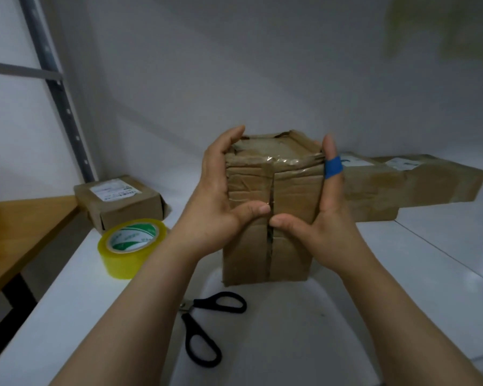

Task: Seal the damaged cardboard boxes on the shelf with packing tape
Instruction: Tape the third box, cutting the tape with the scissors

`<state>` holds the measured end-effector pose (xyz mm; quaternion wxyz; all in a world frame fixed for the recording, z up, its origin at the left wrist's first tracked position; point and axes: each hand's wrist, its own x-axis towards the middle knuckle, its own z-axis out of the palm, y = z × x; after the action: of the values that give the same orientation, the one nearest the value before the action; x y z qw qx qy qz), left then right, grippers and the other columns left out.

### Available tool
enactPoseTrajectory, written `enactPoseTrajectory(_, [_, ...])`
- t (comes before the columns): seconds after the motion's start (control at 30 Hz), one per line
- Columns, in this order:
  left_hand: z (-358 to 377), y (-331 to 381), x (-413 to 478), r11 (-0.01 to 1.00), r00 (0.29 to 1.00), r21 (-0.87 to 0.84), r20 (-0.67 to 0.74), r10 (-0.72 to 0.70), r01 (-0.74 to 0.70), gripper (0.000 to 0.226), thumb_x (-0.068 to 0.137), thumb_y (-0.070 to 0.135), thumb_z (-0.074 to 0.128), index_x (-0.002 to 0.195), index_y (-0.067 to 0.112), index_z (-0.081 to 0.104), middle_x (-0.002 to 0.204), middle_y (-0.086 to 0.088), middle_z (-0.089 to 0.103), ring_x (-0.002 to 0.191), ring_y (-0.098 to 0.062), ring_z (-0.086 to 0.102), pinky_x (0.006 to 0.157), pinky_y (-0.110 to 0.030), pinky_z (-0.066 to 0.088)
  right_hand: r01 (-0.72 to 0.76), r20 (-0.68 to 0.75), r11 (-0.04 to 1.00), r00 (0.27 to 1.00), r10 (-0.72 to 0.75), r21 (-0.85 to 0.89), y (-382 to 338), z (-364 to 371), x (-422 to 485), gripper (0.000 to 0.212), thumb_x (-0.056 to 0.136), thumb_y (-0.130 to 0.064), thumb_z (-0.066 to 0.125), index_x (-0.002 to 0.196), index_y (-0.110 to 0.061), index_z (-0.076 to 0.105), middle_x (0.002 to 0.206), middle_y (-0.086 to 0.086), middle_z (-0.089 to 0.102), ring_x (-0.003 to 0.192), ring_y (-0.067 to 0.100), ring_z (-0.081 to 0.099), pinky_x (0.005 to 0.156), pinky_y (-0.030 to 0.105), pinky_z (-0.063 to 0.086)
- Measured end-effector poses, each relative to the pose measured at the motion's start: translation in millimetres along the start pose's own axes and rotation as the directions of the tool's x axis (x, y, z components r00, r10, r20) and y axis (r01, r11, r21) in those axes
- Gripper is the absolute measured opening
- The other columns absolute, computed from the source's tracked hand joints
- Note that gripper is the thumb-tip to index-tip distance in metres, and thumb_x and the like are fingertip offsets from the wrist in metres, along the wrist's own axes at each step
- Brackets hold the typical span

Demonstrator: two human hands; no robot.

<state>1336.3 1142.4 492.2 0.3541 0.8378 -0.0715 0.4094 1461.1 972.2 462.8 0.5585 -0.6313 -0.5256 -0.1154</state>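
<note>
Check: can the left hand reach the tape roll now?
Probably yes, once the left hand lets go of the box: the tape roll stands just to its left, nothing between them.

Nothing legible from where I stand. Small box (123,207), far left: shipping label (113,192) on top w/ rows of dark print, too blurred to read. Tape roll (123,260): green + white print on the core (131,236), maybe a logo w/ chars, can't make it out. Long boxes (379,190) at right: white labels (402,163) on top w/ blue marks, txt unreadable. Cardboard box (293,196) in the middle: only brown card + clear tape on the faces I see.
</note>
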Motion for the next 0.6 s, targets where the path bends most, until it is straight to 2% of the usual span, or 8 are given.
enactPoseTrajectory(0.07, [-1.0,-1.2,-0.5,1.0,1.0,0.01,0.009,-0.014,0.014,0.105,0.075,0.018,0.082,0.156,0.03,0.016,0.154,-0.007,0.032,0.139,-0.022,0.045,0.115,-0.049,0.04,-0.014,0.043,1.0,0.999,0.014,-0.004,1.0,-3.7,-2.4,0.126,0.078,-0.021,0.086,0.153,-0.051,-0.011,0.145,-0.051,0.02,0.142,-0.011,0.029,0.115,0.012,0.028])
enactPoseTrajectory(0.13, [-2.7,-1.1,-2.9,1.0,1.0,-0.016,0.026,-0.016,0.016,0.102,0.077,0.012,0.078,0.156,0.031,0.016,0.156,-0.009,0.032,0.142,-0.022,0.042,0.117,-0.049,0.036,-0.053,0.083,0.997,0.995,0.049,0.048,-1.9,-7.9,-2.2,0.125,0.078,-0.02,0.086,0.153,-0.054,-0.009,0.153,-0.036,0.027,0.142,-0.006,0.034,0.118,0.026,0.031])
enactPoseTrajectory(0.23, [-1.7,2.1,-6.6,0.988,0.999,-0.149,0.01,-0.036,0.037,0.09,0.085,0.012,0.073,0.155,0.027,0.019,0.154,-0.003,0.038,0.14,-0.018,0.045,0.116,-0.04,0.039,-0.122,-0.013,0.971,0.992,0.128,0.204,-14.9,-6.8,3.6,0.124,0.07,-0.035,0.091,0.153,-0.058,0.001,0.158,-0.013,0.038,0.141,0.002,0.041,0.116,0.038,0.038])
enactPoseTrajectory(0.3, [8.4,3.3,-6.0,0.981,0.995,-0.191,-0.084,-0.046,0.03,0.076,0.091,0.017,0.068,0.153,0.025,0.024,0.155,-0.005,0.037,0.139,-0.014,0.046,0.114,-0.034,0.041,-0.161,-0.12,0.966,0.975,0.188,0.201,-21.3,2.1,6.7,0.118,0.071,-0.035,0.09,0.156,-0.048,0.009,0.139,-0.034,0.05,0.126,-0.012,0.05,0.108,0.021,0.042])
enactPoseTrajectory(0.37, [21.3,2.5,-5.7,0.985,0.978,-0.169,-0.2,-0.051,0.017,0.062,0.095,0.016,0.06,0.147,0.027,0.029,0.161,-0.003,0.029,0.143,-0.01,0.04,0.116,-0.031,0.038,-0.175,-0.21,0.975,0.957,0.201,0.137,-21.0,14.8,5.5,0.104,0.08,-0.024,0.084,0.157,-0.039,0.015,0.11,-0.059,0.048,0.105,-0.028,0.051,0.089,0.0,0.04])
enactPoseTrajectory(0.47, [33.1,3.4,-8.6,0.992,0.959,-0.122,-0.273,-0.074,0.042,0.059,0.098,0.016,0.055,0.147,0.038,0.029,0.164,0.007,0.024,0.148,-0.01,0.033,0.12,-0.041,0.034,-0.197,-0.23,0.975,0.949,0.217,0.106,-22.6,23.0,6.2,0.095,0.087,-0.018,0.077,0.158,-0.036,0.017,0.101,-0.067,0.037,0.099,-0.034,0.046,0.081,-0.005,0.037])
enactPoseTrajectory(0.53, [30.4,5.3,-9.7,0.977,0.957,-0.211,-0.273,-0.102,0.044,0.063,0.099,0.021,0.056,0.15,0.039,0.025,0.161,0.005,0.031,0.145,-0.01,0.038,0.118,-0.038,0.038,-0.187,-0.189,0.966,0.957,0.22,0.176,-19.7,17.1,8.0,0.086,0.092,-0.022,0.072,0.158,-0.038,0.019,0.112,-0.059,0.046,0.108,-0.026,0.051,0.093,0.003,0.04])
enactPoseTrajectory(0.6, [24.9,1.2,-7.5,0.9,0.938,-0.411,-0.232,-0.258,0.146,0.059,0.101,0.04,0.053,0.151,0.045,0.023,0.16,0.009,0.034,0.146,-0.008,0.037,0.119,-0.037,0.035,-0.191,-0.153,0.92,0.955,0.255,0.342,-14.8,11.0,4.9,0.067,0.096,-0.048,0.059,0.155,-0.038,0.028,0.132,-0.031,0.058,0.124,-0.005,0.056,0.109,0.031,0.044])
